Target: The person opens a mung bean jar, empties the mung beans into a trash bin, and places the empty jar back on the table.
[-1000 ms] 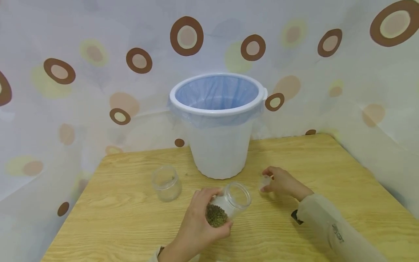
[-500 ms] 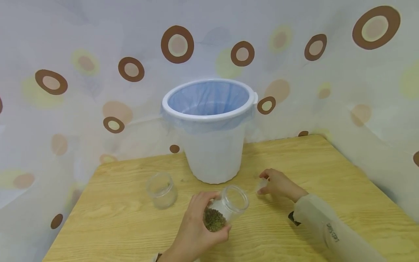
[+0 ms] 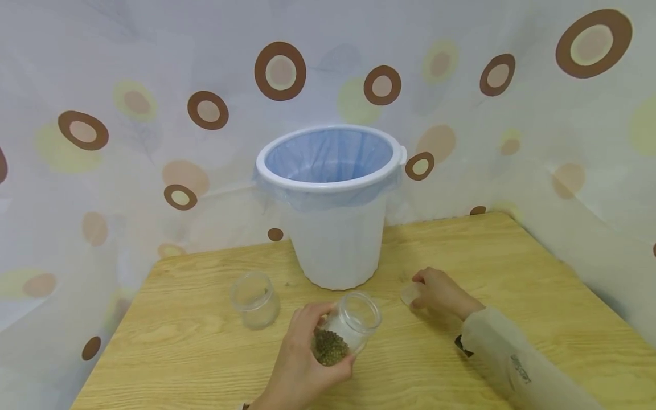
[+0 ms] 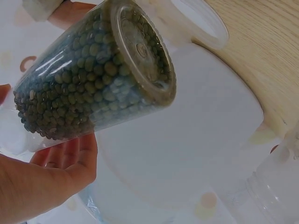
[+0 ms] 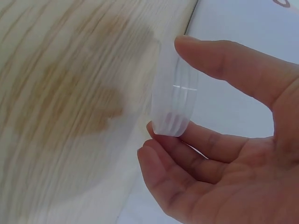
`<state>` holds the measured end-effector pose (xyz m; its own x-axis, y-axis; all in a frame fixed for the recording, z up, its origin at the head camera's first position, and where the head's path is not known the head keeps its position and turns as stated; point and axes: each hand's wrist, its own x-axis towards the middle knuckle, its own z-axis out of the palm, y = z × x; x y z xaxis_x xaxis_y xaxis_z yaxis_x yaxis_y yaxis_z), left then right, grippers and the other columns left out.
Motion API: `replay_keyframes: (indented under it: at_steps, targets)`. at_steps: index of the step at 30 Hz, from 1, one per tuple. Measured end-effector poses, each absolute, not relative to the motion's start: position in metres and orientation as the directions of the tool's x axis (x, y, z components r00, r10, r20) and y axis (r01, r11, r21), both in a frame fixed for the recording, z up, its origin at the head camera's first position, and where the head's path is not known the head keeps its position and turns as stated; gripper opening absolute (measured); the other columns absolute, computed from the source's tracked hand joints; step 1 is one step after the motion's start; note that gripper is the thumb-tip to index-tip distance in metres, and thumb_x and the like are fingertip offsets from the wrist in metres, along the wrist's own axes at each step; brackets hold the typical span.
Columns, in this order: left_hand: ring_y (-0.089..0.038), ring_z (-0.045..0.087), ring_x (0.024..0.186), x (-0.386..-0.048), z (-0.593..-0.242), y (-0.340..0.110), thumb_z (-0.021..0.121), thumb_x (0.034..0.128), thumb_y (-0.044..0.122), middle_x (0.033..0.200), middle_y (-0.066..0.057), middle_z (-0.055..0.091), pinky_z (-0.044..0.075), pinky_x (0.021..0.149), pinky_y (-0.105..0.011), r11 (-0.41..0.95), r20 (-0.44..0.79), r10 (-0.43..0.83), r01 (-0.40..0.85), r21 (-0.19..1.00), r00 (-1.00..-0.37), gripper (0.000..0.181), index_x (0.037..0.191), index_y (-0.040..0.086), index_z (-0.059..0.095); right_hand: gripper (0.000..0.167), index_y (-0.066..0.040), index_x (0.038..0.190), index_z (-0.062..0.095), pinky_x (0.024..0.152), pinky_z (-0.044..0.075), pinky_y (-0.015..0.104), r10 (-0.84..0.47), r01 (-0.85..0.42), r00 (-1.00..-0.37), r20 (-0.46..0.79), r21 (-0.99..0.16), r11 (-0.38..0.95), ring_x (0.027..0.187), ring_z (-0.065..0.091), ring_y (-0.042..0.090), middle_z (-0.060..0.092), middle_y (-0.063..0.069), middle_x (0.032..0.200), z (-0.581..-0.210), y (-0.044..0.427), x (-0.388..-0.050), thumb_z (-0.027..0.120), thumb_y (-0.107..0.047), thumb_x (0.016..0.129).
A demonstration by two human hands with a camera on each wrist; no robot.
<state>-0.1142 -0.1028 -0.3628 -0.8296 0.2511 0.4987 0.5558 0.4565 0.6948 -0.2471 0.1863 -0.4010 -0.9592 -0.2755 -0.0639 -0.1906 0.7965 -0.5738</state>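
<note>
Nearest, in front of the white, tapering, round plastic bin (image 3: 335, 242), the left hand (image 3: 299, 353) holds a clear, cylindrical, transparent jar (image 3: 353, 320) by its sides. Its fingers curl round the wall and its thumb presses the near side, so jar and palm sit close together. The jar is tilted, its open mouth facing up and away to the right, and a heap of small, round, green beans (image 3: 330, 347) lies at its lower end.

Off to the front right of the bin, a pale beige sleeve (image 3: 512, 347) with dark lettering leads to the right hand (image 3: 441, 293). Thumb and fingertips pinch a shallow, round, translucent whitish lid (image 5: 173, 93) at opposite edges; whether it rests on the surface, I cannot tell.

A little farther, to the left of the bin and slightly in front, 1 clear, round, open jar (image 3: 258, 310) stands upright on the yellow, wood-grain table (image 3: 205, 353). The bin itself stands on the same table, its translucent blue plastic liner (image 3: 328, 151) folded over the rim. Behind the bin hangs a white wall covering (image 3: 318, 34), printed with brown-ringed, pink and yellow ovals.
</note>
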Motion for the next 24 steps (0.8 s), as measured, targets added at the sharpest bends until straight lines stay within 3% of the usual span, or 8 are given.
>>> replay_keyframes:
  at_steps: [13, 24]
  targets:
    - [-0.008, 0.047, 0.094, -0.115, -0.365, -0.108, 0.084, 0.0638, 0.010, 0.112, 0.017, 0.054, 0.049, 0.077, -0.030, 0.484, 0.547, 0.215, 0.575, 0.660, -0.809, 0.064, 0.120, 0.019, 0.055, 0.058, 0.017, 0.112, 0.056, 0.082, 0.049, 0.048, -0.280, -0.211, -0.959, -0.038, -0.565, 0.798, 0.091, 0.057, 0.033, 0.058, 0.025, 0.105, -0.407, 0.182, -0.259, 0.084, -0.010, 0.069]
    - [-0.008, 0.047, 0.093, -0.114, -0.368, -0.111, 0.084, 0.0624, 0.009, 0.110, 0.016, 0.054, 0.048, 0.076, -0.029, 0.490, 0.545, 0.195, 0.563, 0.666, -0.815, 0.065, 0.120, 0.020, 0.055, 0.058, 0.014, 0.114, 0.056, 0.088, 0.046, 0.052, -0.294, -0.219, -0.955, -0.047, -0.557, 0.801, 0.099, 0.055, 0.038, 0.056, 0.025, 0.109, -0.414, 0.178, -0.257, 0.084, -0.008, 0.068]
